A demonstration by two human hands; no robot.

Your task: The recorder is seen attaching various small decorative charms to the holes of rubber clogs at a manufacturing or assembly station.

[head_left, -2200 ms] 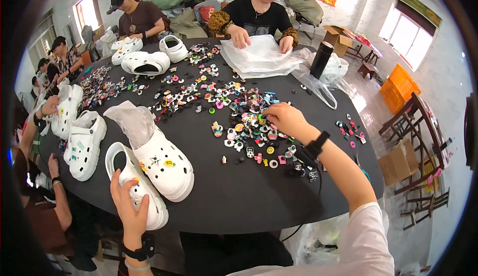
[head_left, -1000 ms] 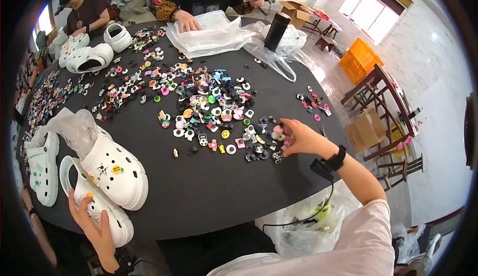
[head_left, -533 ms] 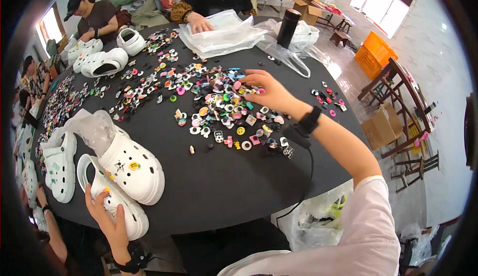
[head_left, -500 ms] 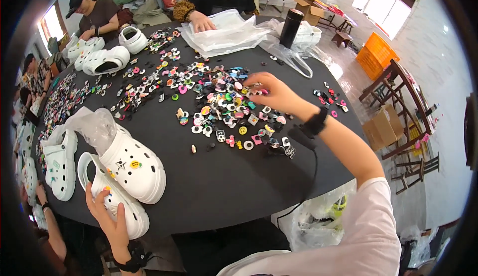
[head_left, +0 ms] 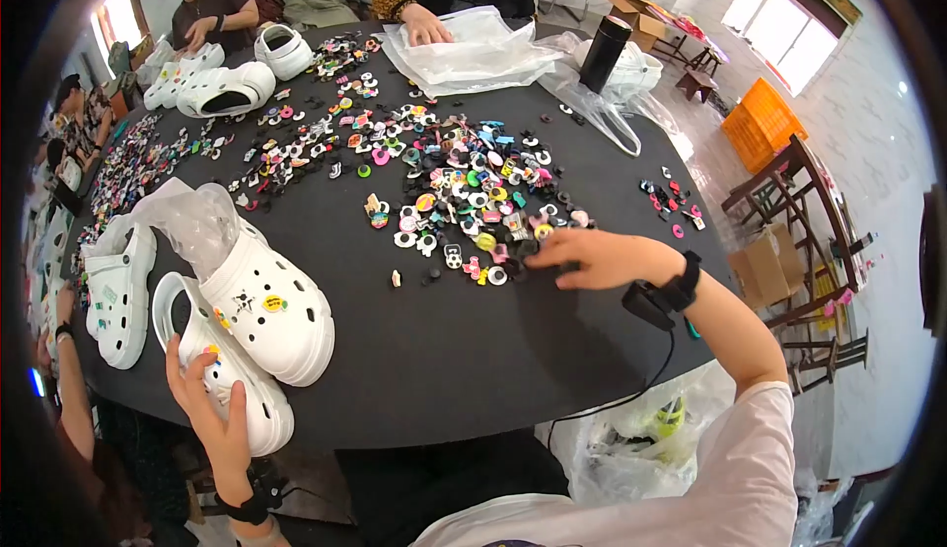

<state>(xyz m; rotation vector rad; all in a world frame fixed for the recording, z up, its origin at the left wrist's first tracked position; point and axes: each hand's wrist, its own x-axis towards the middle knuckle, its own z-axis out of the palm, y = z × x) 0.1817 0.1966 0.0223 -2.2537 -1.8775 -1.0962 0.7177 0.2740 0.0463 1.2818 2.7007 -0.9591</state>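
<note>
My left hand [head_left: 219, 438] holds a white clog [head_left: 258, 411] at the table's near edge, its fingers and thumb spread over the decorated upper. Leaning against that clog is a second white clog [head_left: 286, 315] with a few charms in its holes and clear plastic [head_left: 192, 221] stuffed in its opening. My right hand [head_left: 602, 259] reaches palm down to the near right edge of a heap of small colourful shoe charms [head_left: 473, 187]. Its fingers are loosely bent and apart, the tips among the charms. Some charms by the fingertips are blurred, and nothing shows gripped.
Another white clog [head_left: 120, 295] stands at the left. More clogs [head_left: 227, 90] lie at the far left. A black bottle [head_left: 605, 54] and plastic bags [head_left: 464, 49] are at the back, where a co-worker's hand [head_left: 426, 26] rests. A cable [head_left: 651, 384] trails from my right wristband.
My right hand has moved nearer and right, from the heap's upper right to its near edge, and some charms there have shifted. My left hand stays on the clog. The view has shifted slightly.
</note>
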